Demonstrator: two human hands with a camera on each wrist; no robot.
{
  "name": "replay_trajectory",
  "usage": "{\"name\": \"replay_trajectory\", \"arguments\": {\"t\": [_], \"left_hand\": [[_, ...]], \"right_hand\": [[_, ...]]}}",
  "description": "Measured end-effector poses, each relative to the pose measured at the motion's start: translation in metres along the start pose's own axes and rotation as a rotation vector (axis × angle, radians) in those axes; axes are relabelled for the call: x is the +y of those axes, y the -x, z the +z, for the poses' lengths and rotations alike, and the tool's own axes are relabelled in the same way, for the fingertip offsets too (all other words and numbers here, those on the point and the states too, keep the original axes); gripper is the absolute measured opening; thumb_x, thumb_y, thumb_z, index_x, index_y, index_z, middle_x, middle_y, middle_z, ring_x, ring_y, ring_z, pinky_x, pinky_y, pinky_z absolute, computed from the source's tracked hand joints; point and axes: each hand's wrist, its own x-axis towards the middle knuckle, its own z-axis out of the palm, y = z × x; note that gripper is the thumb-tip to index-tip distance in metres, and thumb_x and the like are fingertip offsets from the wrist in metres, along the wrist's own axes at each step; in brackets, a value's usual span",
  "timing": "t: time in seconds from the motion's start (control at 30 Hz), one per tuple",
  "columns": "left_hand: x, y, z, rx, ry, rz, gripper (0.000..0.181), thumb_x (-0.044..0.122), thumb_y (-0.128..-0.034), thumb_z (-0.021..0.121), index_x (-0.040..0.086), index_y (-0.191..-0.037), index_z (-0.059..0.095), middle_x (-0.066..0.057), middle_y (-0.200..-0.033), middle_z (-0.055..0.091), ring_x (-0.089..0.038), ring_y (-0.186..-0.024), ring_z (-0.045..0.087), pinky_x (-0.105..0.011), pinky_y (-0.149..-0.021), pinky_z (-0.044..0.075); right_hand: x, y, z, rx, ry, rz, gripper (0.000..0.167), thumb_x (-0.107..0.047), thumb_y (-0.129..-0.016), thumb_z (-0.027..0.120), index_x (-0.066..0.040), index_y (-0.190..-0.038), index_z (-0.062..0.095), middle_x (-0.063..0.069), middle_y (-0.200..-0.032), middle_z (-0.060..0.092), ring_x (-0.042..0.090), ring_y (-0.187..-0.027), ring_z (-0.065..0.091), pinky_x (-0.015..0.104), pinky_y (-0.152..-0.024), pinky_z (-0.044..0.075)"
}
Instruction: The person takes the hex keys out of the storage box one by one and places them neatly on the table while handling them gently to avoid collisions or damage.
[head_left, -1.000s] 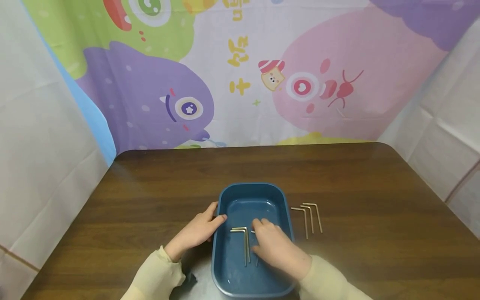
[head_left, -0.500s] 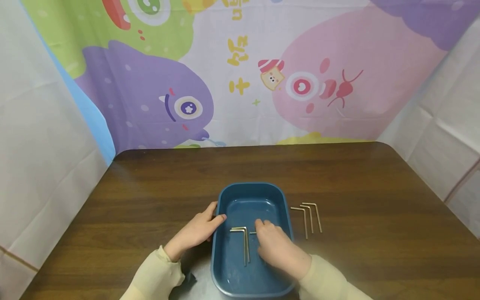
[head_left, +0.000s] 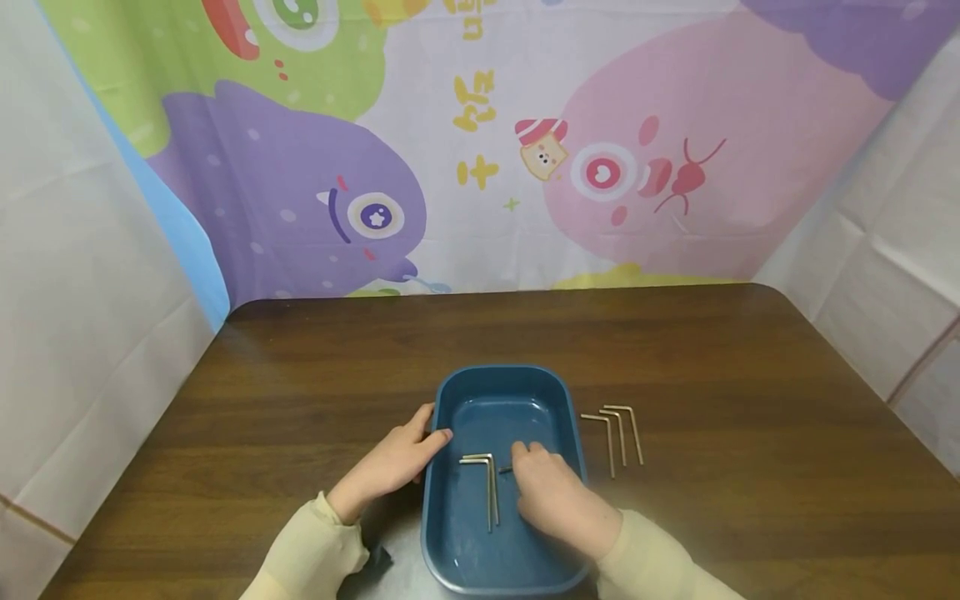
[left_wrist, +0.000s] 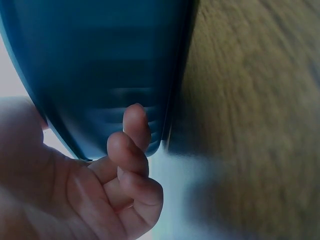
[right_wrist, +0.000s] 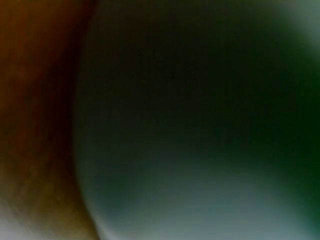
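We see a blue tray [head_left: 459, 546] standing on the wooden desk [head_left: 300, 375], well in from the desk's far edge, with a hand at its left wall and another reaching inside. The left hand [head_left: 397, 458] holds the tray: its thumb laps over the left rim and its fingers lie outside. From the left wrist we see those fingers [left_wrist: 135, 127] half bent, the foremost against the outer wall.

The right hand [head_left: 551, 496] comes in over the tray's right rim, its fingers curled down round an L-shaped key [head_left: 506, 470]. We can make out just a short end of that metal, poking out at the left of the fingertips; the rest, and the exact grip, we cannot see, as the right wrist view is dark and blurred.

Between the two hands, a pair of L-shaped keys [head_left: 490, 492] lies close together on the tray's floor, short arms toward the left rim and long arms running toward the near end. On the desk just beyond the tray's right rim, near its far half, we find three more keys [head_left: 622, 437] in a slanting row, bends toward the far edge.
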Motion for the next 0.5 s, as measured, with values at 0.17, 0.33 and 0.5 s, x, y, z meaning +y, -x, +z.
{"name": "replay_trajectory", "arguments": {"t": [0.17,0.33,0.5], "left_hand": [[0.0002,-0.0001,0.0001,0.0,0.002,0.001,0.048,0.029,-0.0925,0.046,0.01,-0.135,0.036,-0.004,-0.054,0.049,-0.017,-0.045,0.046,-0.029,-0.049,0.039],[0.0003,0.0005,0.0001,-0.006,0.007,0.003,0.049,0.03,-0.0925,0.046,0.01,-0.136,0.035,-0.005,-0.054,0.049,-0.017,-0.045,0.046,-0.029,-0.049,0.039],[0.0005,0.0009,0.0,-0.004,0.004,0.006,0.05,0.031,-0.0924,0.046,0.01,-0.136,0.035,-0.005,-0.055,0.049,-0.017,-0.045,0.046,-0.029,-0.049,0.039]], "right_hand": [[0.0009,0.0001,0.0008,0.0,0.009,-0.006,0.036,0.004,-0.061,0.065,0.008,-0.095,0.052,0.017,-0.076,0.055,0.031,-0.063,0.057,0.038,-0.053,0.047],[0.001,0.0,0.001,0.004,0.008,-0.007,0.037,0.003,-0.062,0.064,0.008,-0.096,0.053,0.017,-0.077,0.055,0.03,-0.063,0.057,0.037,-0.052,0.047],[0.0014,0.0002,-0.0005,0.046,-0.015,-0.014,0.034,0.004,-0.06,0.064,0.003,-0.092,0.052,0.014,-0.076,0.053,0.029,-0.061,0.056,0.037,-0.052,0.046]]}}
